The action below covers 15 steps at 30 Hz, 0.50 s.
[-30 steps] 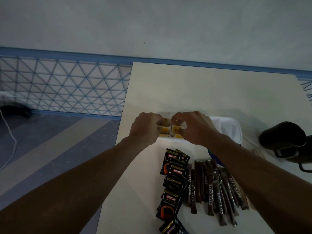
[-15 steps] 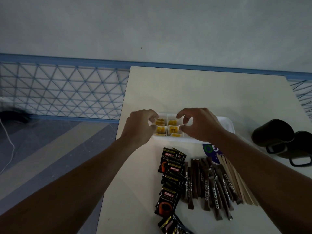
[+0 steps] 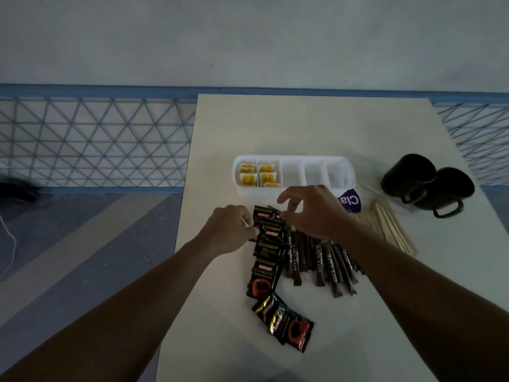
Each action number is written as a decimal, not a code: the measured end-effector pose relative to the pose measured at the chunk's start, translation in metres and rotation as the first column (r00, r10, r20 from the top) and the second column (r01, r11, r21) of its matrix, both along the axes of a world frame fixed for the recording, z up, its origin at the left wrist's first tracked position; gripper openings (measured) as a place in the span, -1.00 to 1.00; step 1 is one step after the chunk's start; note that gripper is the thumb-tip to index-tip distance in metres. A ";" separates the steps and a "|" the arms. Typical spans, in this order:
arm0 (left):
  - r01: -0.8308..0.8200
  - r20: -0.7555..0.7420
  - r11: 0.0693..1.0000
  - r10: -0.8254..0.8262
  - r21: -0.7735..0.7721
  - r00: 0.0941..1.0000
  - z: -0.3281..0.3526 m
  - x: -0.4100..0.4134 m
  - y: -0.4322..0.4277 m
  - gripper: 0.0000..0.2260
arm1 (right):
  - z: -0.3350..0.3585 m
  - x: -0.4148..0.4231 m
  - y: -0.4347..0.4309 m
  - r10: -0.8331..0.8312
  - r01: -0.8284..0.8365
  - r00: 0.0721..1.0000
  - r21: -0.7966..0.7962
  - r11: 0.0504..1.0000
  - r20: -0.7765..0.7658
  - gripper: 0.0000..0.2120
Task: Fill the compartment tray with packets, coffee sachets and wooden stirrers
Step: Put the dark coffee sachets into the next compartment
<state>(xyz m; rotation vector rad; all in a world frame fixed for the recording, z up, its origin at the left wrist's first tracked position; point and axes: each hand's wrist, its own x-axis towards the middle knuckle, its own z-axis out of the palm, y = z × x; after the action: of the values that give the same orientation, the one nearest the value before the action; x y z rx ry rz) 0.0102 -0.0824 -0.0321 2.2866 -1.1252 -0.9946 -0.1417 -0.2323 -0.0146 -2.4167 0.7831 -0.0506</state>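
Note:
The white compartment tray [image 3: 275, 192] lies across the table, with yellow packets [image 3: 257, 175] in its two leftmost compartments; its other compartments look bare. Below it lies a pile of black Kopiko sachets [image 3: 265, 274], brown City Cafe stick sachets [image 3: 319, 266] and wooden stirrers [image 3: 391, 230]. My left hand [image 3: 228, 231] has curled fingers pinching the left edge of the topmost Kopiko sachets. My right hand [image 3: 308, 210] hovers over the same pile, fingers loosely bent, thumb near the top sachet.
Two dark mugs [image 3: 424, 183] stand at the right beside the tray. A purple label [image 3: 351, 201] lies under my right wrist. More black sachets [image 3: 283, 321] sit nearer me. The table's left edge [image 3: 181, 230] drops to the floor.
Both hands left the tray's left compartments and came back toward me to the Kopiko sachet pile. The yellow packets stay in the tray.

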 end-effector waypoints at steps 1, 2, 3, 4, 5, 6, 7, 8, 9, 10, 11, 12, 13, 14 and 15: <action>0.020 -0.022 0.999 -0.020 0.037 1.000 -0.003 -0.006 0.005 -0.82 | -0.003 -0.006 0.007 0.000 0.000 1.000 0.015 1.000 -0.018 -0.76; 0.039 -0.049 0.997 -0.036 0.071 0.998 -0.006 -0.011 0.010 -0.79 | -0.005 -0.012 0.015 0.000 0.001 0.999 0.030 1.000 -0.036 -0.75; 0.057 -0.072 0.993 -0.050 0.100 0.996 -0.009 -0.016 0.014 -0.76 | -0.009 -0.017 0.021 0.001 0.001 0.998 0.045 0.999 -0.056 -0.74; 0.075 -0.089 0.990 -0.064 0.124 0.994 -0.012 -0.020 0.018 -0.72 | -0.011 -0.022 0.028 0.008 -0.004 0.998 0.059 0.998 -0.070 -0.74; 0.090 -0.101 0.986 -0.076 0.140 0.992 -0.014 -0.026 0.023 -0.69 | -0.015 -0.028 0.034 0.020 -0.014 0.996 0.074 0.997 -0.083 -0.74; 0.102 -0.104 0.983 -0.087 0.152 0.991 -0.017 -0.031 0.026 -0.66 | -0.018 -0.034 0.040 0.038 -0.029 0.994 0.091 0.995 -0.100 -0.74; 0.108 -0.099 0.982 -0.094 0.156 0.991 -0.020 -0.035 0.029 -0.64 | -0.021 -0.038 0.046 0.059 -0.045 0.990 0.116 0.992 -0.125 -0.75; 0.108 -0.086 0.982 -0.095 0.157 0.992 -0.025 -0.041 0.032 -0.64 | -0.026 -0.044 0.053 0.083 -0.059 0.984 0.150 0.987 -0.156 -0.76; 0.095 -0.066 0.984 -0.086 0.149 0.994 -0.028 -0.045 0.035 -0.63 | -0.029 -0.049 0.060 0.112 -0.079 0.977 0.179 0.981 -0.183 -0.75; 0.074 -0.047 0.988 -0.068 0.138 0.997 -0.032 -0.050 0.037 -0.61 | -0.033 -0.052 0.067 0.147 -0.104 0.966 0.201 0.974 -0.211 -0.74; 0.050 -0.029 0.991 -0.047 0.122 0.998 -0.035 -0.054 0.040 -0.58 | -0.036 -0.056 0.074 0.182 -0.131 0.954 0.216 0.968 -0.237 -0.71; 0.026 -0.010 0.994 -0.025 0.106 1.000 -0.037 -0.058 0.043 -0.54 | -0.039 -0.058 0.081 0.214 -0.155 0.941 0.227 0.962 -0.261 -0.68; 0.003 0.009 0.995 -0.003 0.095 1.000 -0.040 -0.063 0.045 -0.51 | -0.042 -0.062 0.088 0.240 -0.175 0.927 0.234 0.956 -0.289 -0.64; -0.023 0.033 0.995 0.020 0.094 0.999 -0.042 -0.066 0.046 -0.52 | -0.044 -0.064 0.094 0.263 -0.194 0.913 0.235 0.952 -0.313 -0.60; -0.048 0.055 0.994 0.042 0.100 0.998 -0.043 -0.068 0.048 -0.56 | -0.046 -0.067 0.100 0.277 -0.205 0.899 0.233 0.951 -0.338 -0.56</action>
<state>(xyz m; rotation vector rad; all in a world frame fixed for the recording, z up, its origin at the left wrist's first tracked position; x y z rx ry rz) -0.0583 -0.0349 -0.0752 2.4205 -1.0620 -0.9999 -0.2086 -0.1328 -0.0603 -2.3448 0.6035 0.5679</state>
